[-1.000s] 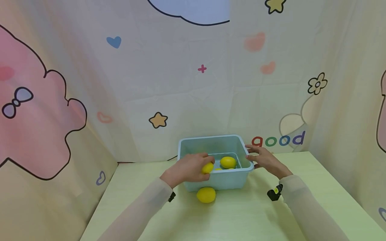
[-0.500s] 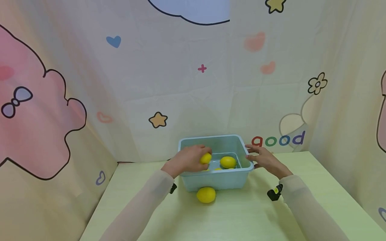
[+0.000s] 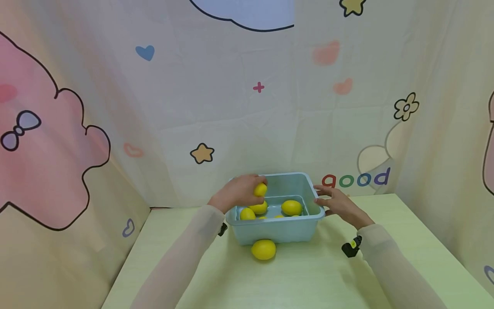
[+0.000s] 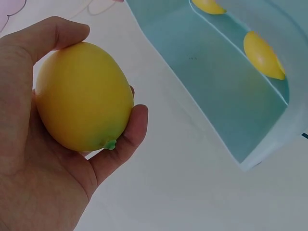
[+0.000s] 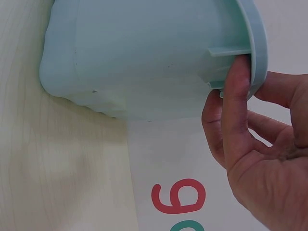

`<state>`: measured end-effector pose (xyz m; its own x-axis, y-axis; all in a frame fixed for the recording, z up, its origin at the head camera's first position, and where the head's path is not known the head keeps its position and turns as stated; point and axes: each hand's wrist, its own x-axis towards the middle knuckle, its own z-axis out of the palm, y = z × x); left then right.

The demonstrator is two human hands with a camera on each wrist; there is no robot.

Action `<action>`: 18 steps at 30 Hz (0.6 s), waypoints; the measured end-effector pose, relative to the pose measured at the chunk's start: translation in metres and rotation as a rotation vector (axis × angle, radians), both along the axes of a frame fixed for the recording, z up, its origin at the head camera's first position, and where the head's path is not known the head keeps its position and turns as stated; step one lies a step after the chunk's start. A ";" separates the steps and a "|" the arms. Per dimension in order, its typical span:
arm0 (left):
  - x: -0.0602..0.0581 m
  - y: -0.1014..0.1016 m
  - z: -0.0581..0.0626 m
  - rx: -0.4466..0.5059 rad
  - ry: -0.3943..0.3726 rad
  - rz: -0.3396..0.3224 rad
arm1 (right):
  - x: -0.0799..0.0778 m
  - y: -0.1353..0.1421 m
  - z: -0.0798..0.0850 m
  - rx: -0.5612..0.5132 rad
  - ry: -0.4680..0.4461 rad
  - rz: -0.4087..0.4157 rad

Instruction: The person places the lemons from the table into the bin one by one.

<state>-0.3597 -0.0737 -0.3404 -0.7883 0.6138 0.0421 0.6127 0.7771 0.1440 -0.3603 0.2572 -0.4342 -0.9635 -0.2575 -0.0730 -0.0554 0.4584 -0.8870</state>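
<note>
In the head view, my left hand [image 3: 238, 191] holds a yellow lemon [image 3: 260, 189] above the left part of a light blue plastic bin [image 3: 275, 231]. The left wrist view shows this lemon [image 4: 84, 96] between thumb and fingers, its green stem end facing down. My right hand [image 3: 341, 207] is at the bin's right side. Seen from the right wrist, its fingers [image 5: 236, 110] curl under the bin's rim [image 5: 259, 53], with the thumb on the far side. Several lemons lie inside the bin, one [image 3: 291, 208] at the right and another [image 3: 247, 214] near the front left.
One more lemon [image 3: 264, 249] sits on the pale wooden table [image 3: 305, 279], just in front of the bin. A printed curtain [image 3: 258, 128] hangs close behind the bin and along both sides of the table.
My left hand has moved back and up with its lemon, from the bin's front edge to over its left part. More lemons inside have come into view. The right hand has stayed put.
</note>
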 end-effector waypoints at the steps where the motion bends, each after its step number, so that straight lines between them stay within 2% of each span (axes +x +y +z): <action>1: -0.002 0.000 0.001 0.004 -0.004 0.006 | 0.000 0.000 0.000 0.001 0.000 0.001; 6: -0.008 0.000 0.003 0.011 -0.027 0.019 | 0.001 -0.001 0.002 0.005 -0.001 -0.002; 18: -0.021 0.007 -0.003 0.010 -0.185 0.108 | 0.002 -0.002 0.002 0.007 -0.002 -0.014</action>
<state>-0.3805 -0.0671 -0.3430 -0.8446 0.5253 -0.1037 0.4882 0.8350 0.2539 -0.3588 0.2550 -0.4321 -0.9668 -0.2439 -0.0767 -0.0472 0.4649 -0.8841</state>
